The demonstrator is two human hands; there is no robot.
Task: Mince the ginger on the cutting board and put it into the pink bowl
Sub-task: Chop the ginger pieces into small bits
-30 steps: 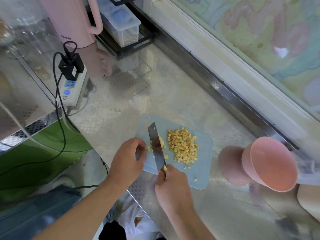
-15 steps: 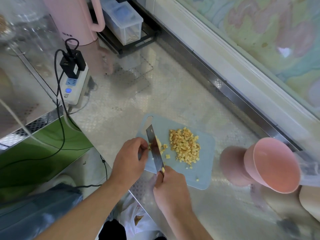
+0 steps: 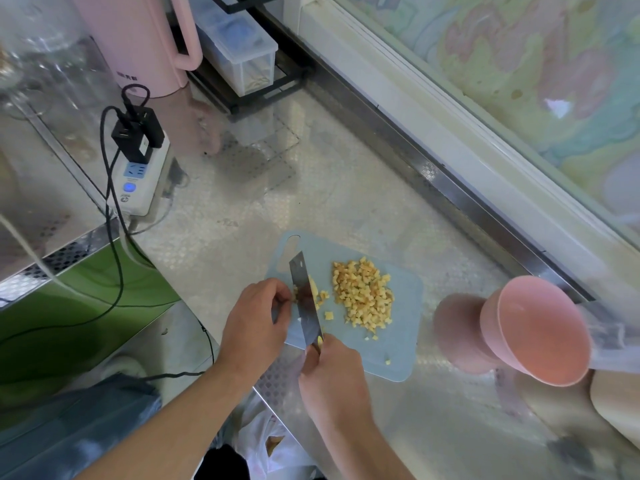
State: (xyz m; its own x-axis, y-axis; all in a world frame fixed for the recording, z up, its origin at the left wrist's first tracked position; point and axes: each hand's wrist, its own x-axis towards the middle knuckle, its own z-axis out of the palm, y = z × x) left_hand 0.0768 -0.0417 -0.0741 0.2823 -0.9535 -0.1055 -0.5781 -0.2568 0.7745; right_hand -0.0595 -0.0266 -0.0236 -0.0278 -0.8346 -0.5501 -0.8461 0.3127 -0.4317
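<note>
Here, right hand fingers around knife, left hand fingers pinching ginger near cutting board edge.

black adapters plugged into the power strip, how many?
2. Both black adapters sit side by side at the far end of the white power strip: one on the left, one on the right. None seems hidden.
</note>
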